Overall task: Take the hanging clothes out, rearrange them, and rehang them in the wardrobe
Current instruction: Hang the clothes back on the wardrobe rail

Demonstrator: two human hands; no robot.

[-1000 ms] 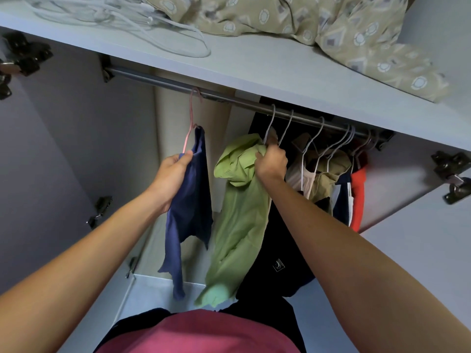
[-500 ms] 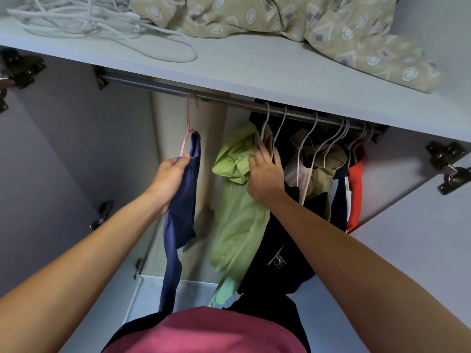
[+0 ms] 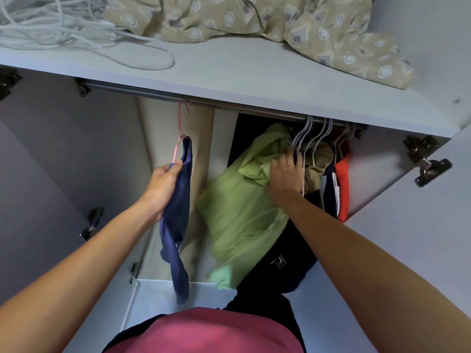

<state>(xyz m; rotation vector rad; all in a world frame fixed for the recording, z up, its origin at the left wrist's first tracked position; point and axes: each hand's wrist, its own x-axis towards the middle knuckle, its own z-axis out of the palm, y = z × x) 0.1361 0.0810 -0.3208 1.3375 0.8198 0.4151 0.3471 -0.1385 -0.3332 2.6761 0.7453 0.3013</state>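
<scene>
A navy garment (image 3: 178, 215) hangs from a pink hanger (image 3: 179, 133) hooked on the metal rail (image 3: 142, 92). My left hand (image 3: 163, 186) grips this garment near its top. To the right, a light green garment (image 3: 239, 215) hangs bunched against several white hangers (image 3: 309, 138) carrying a beige item (image 3: 316, 164), dark clothes (image 3: 293, 261) and an orange piece (image 3: 342, 187). My right hand (image 3: 284, 178) presses with spread fingers on the green garment's upper part, beside the white hangers.
A shelf (image 3: 229, 80) above the rail holds a patterned beige cloth (image 3: 280, 24) and a pile of white hangers (image 3: 63, 29). Open wardrobe doors with metal hinges (image 3: 425, 161) flank both sides. The rail's left stretch is bare.
My right hand let go of the green garment's top and pushed it and the white hangers rightward along the rail. My left hand kept hold of the navy garment.
</scene>
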